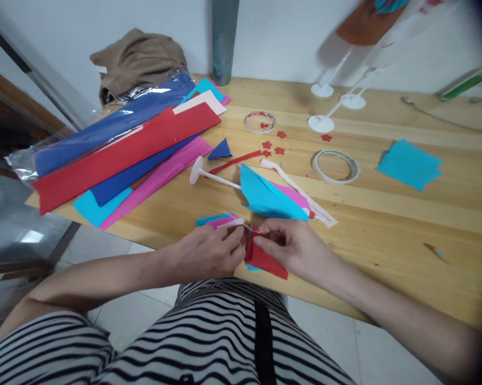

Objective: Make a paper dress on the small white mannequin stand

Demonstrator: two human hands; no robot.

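My left hand is closed over a small stack of blue, pink and white crepe paper at the table's front edge. Its fingertips press at the stack's right end. A thin pale strand runs from there to my right hand, whose thumb and fingers pinch it. Beneath the right hand lies red paper, with a bit of blue showing under it. Just beyond both hands, a white stick with a round base lies on its side, its far end covered by blue paper.
Long paper strips, red on top, overlap at the left beside a plastic-wrapped blue roll. Two tape rolls, one white, one clear, lie near red paper flowers. White stands and blue paper sit rightward.
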